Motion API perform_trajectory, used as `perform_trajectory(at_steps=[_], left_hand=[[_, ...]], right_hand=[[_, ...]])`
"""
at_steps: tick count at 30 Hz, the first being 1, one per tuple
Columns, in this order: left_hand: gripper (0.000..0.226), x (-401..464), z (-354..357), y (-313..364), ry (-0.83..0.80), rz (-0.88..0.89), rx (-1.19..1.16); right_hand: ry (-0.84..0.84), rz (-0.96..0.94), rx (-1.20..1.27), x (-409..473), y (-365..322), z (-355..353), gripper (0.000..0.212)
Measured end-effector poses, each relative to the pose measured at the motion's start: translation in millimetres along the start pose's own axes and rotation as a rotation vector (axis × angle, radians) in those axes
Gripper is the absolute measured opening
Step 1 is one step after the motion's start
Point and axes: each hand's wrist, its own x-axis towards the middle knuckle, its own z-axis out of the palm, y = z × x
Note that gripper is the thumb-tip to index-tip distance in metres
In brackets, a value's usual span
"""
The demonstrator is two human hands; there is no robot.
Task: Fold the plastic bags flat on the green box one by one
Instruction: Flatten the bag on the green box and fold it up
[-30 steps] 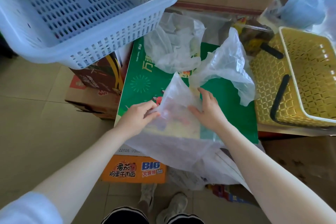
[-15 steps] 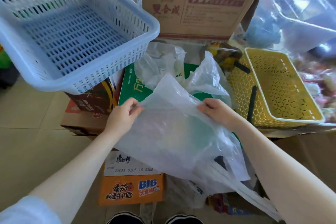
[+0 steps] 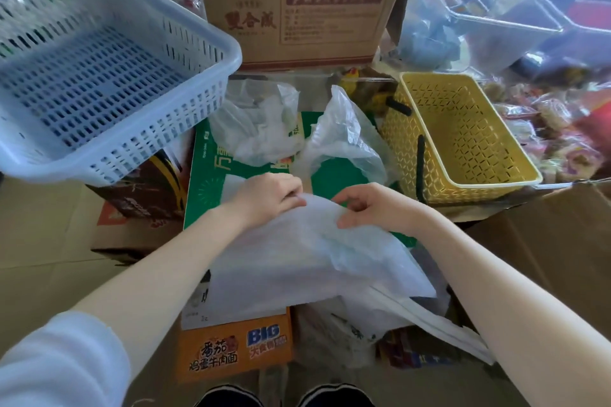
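Note:
A large translucent white plastic bag [image 3: 297, 258] lies spread over the near half of the green box [image 3: 205, 182], its lower part hanging off the front. My left hand [image 3: 267, 196] pinches the bag's top edge near the middle. My right hand [image 3: 370, 208] grips the same edge just to the right, fingers curled on the film. Two more crumpled clear bags sit at the box's far end: one on the left [image 3: 258, 129], one on the right [image 3: 344, 142].
A blue slotted basket [image 3: 99, 76] overhangs at the left. A yellow basket [image 3: 463, 142] stands at the right, a brown carton [image 3: 297, 10] behind. Clear bins [image 3: 496, 3] fill the far right. An orange noodle box [image 3: 234, 344] sits under the front.
The bag, held up and spread wide half a second ago, has come down onto the box. Both hands have drawn together at its top edge. The camera has tilted up.

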Motion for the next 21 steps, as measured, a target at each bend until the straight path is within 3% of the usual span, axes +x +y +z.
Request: perform_trajectory(at_steps=[3, 7, 11, 14, 16, 18, 21], left_hand=[[0.023, -10, 6, -4, 0.019, -0.042, -0.061], [0.025, -21, 9, -12, -0.060, -0.097, -0.034], [0.033, -26, 9, -20, -0.085, -0.129, 0.074], [0.032, -29, 7, -22, -0.064, -0.132, 0.060], [0.028, -29, 3, -21, -0.033, -0.132, 0.011], [0.027, -28, -1, -20, 0.013, -0.137, -0.076], [0.028, -27, -7, -19, 0.044, -0.130, -0.108]], right_hand=[[0.065, 0.046, -0.060, -10, 25, 4, 0.014], [0.278, 0.086, -0.002, -18, 40, 3, 0.022], [0.242, 0.112, -0.036, -20, 45, -2, 0.035], [0.219, 0.129, -0.095, -23, 45, -5, 0.032], [0.205, 0.073, -0.108, -24, 41, -4, 0.025], [0.208, -0.020, -0.130, -24, 35, 1, 0.037], [0.339, -0.227, -0.263, -18, 24, 13, 0.031]])
